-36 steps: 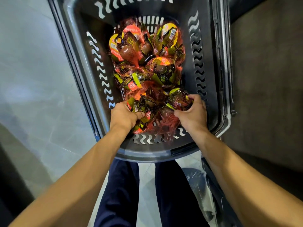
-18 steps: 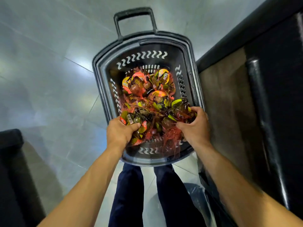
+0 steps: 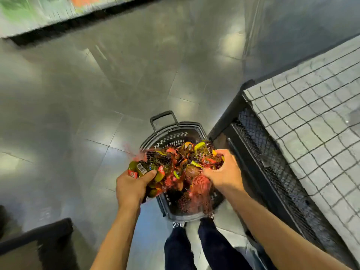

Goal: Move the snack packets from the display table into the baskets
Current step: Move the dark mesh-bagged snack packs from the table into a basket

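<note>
A dark plastic basket point(image 3: 175, 129) with a pull handle stands on the floor beside the display table point(image 3: 311, 117). Above it I hold bunches of snack packets in red netting. My left hand point(image 3: 132, 187) grips one bunch point(image 3: 150, 166) with a barcode label showing. My right hand point(image 3: 224, 174) grips another bunch point(image 3: 206, 154), and red netting point(image 3: 196, 193) hangs down from it over the basket. The held bunches hide most of the basket's inside.
The display table has a grey top with a black wire grid and a mesh side panel point(image 3: 272, 164). A dark object point(image 3: 39, 236) sits at the lower left. Glossy floor tiles point(image 3: 116, 75) stretch ahead to a blurred shelf base. My legs stand just behind the basket.
Both hands have risen out of the basket, lifting bunches of packets with them. My head has also risen and the view has pulled back, so the basket looks smaller and the table top shows.
</note>
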